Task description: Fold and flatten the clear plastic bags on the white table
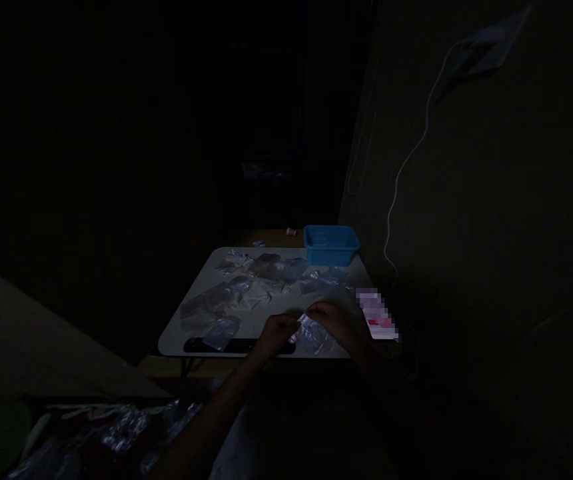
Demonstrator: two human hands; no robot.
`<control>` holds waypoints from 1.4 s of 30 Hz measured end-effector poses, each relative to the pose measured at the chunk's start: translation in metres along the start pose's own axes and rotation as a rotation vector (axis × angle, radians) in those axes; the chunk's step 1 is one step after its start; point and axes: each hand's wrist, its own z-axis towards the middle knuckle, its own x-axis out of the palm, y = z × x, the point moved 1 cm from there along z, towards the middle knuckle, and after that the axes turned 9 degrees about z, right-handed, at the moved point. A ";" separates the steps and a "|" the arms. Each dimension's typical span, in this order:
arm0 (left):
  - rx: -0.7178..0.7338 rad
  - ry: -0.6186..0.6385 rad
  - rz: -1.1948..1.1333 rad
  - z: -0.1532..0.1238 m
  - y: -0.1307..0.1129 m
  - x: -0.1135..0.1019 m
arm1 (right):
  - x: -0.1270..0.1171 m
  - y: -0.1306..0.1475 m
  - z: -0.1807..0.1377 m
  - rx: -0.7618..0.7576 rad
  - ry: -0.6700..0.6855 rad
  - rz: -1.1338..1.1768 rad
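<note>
Over the front of a small white table, my left hand pinches one edge of a clear plastic bag. My right hand grips the same bag's top edge a little further right, and the bag hangs down between and below my fingers. Several other clear plastic bags lie spread over the tabletop. One flat bag rests partly across the dark slot at the front edge. Dim light hides the detail of my fingertips.
A blue plastic basket stands at the table's back right corner. A lit phone, its screen blurred, is at the right edge. A white cable runs down the right wall from a socket. Crumpled plastic lies at lower left.
</note>
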 end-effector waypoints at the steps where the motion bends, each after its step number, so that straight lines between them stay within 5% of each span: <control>1: -0.013 0.006 -0.006 -0.001 0.001 0.000 | 0.000 0.000 0.000 0.007 0.000 -0.005; 12: -0.122 0.128 -0.117 -0.004 0.012 -0.002 | 0.001 0.004 -0.002 -0.004 -0.035 -0.035; 17: 0.024 0.189 -0.074 -0.002 0.001 -0.009 | 0.006 0.003 -0.003 0.024 0.041 0.011; 21: 0.078 0.146 -0.011 0.004 -0.007 -0.008 | 0.011 0.002 0.000 0.031 0.095 -0.010; 29: -0.035 0.022 0.007 0.007 -0.007 -0.012 | 0.005 -0.006 -0.004 0.074 0.118 -0.044; 42: -0.107 0.024 -0.010 0.004 -0.005 -0.019 | -0.011 -0.020 -0.021 0.196 0.136 0.005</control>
